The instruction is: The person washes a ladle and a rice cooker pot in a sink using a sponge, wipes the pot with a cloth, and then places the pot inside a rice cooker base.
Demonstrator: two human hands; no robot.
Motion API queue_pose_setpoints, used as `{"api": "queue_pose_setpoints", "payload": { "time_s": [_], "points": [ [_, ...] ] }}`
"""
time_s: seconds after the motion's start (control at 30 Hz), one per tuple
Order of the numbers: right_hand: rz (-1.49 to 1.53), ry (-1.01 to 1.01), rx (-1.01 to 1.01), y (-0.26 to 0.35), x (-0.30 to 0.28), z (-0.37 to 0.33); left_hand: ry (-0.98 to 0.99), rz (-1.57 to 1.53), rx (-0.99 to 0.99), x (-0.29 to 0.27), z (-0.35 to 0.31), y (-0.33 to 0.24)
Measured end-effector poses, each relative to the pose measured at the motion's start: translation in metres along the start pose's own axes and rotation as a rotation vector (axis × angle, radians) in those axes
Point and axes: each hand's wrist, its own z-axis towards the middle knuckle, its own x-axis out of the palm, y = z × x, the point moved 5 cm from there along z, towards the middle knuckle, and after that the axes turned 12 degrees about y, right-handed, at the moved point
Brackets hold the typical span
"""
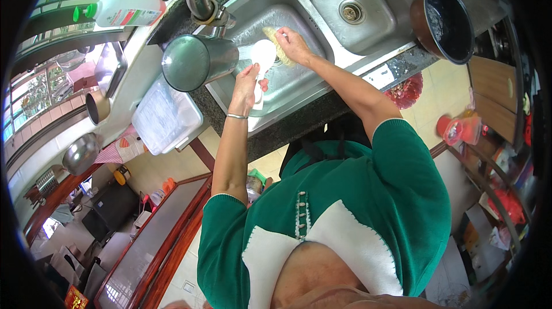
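Over the left sink basin [307,33], my left hand [246,86] grips the handle of a white rice paddle [264,53]. Its rounded head points away from me and looks washed out by glare. My right hand [293,47] is closed on a pale yellow scrubbing cloth [282,54], bunched against the right edge of the paddle's head. Whether it is loofah or fabric I cannot tell. Just left of my left hand a tall steel pot [198,61] stands at the basin's edge.
The right sink basin [368,27] shows its drain. A dark, deep bowl [443,24] sits on the counter at right. To the left are a white bottle with green caps [129,10] and a clear plastic bin [167,114]. A curved metal pipe [199,1] stands behind the pot.
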Motion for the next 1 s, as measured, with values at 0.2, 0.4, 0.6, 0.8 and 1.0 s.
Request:
{"api": "queue_pose_setpoints", "payload": {
  "time_s": [0.2,0.4,0.6,0.8,1.0],
  "points": [
    [-0.342,0.004,-0.080,0.022,0.014,-0.034,-0.069,0.030,0.006,-0.014,0.028,0.007],
    [-0.556,0.098,-0.245,0.053,0.040,-0.034,0.038,0.067,-0.049,0.004,0.031,0.003],
    [-0.442,0.009,-0.019,0.064,0.026,-0.008,-0.140,0.229,0.036,0.016,-0.002,-0.001],
    [-0.274,-0.043,0.013,0.027,0.015,0.009,-0.107,0.072,0.314,0.009,0.000,-0.009],
    [-0.034,-0.171,0.047,0.008,0.025,-0.031,-0.097,-0.092,0.263,0.010,0.015,-0.033]
  ]
}}
